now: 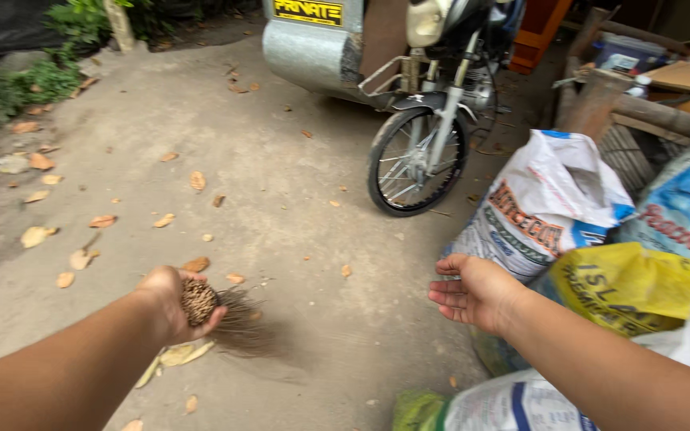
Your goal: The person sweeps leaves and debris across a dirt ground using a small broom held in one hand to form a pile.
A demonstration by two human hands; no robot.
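Forearms reach out from the lower corners, and we see both hands held above a concrete floor point(313, 239). Our left hand point(176, 305) has its grip closed around the bound end of a stick broom point(216, 313); the cut stick ends show between thumb and fingers, and the bristles fan out to the right of that grip, blurred, low over the floor. Just below the left grip, a few dry leaves point(176, 355) lie flat on the concrete. Our right hand point(473, 291) holds nothing: its grip is wide, fingers loosely extended toward the broom, well apart from it.

Just right of the right grip sits a yellow sack point(640, 283), and below that wrist a white sack with blue and green marking point(505, 403). Beyond the right grip stands a white printed sack point(545, 203) with its mouth open, and farther right a blue-and-white sack point(684, 211).

Ahead of the left grip, more fallen leaves point(81, 239) are scattered over the floor, mostly toward the left side. Farther off, beyond the right grip, a motorcycle front wheel point(417, 160) stands on the concrete, with a metal sidecar body point(309, 52) beside it. Stacked timber point(640, 112) lies at the far right, and green plants point(17, 80) edge the far left.
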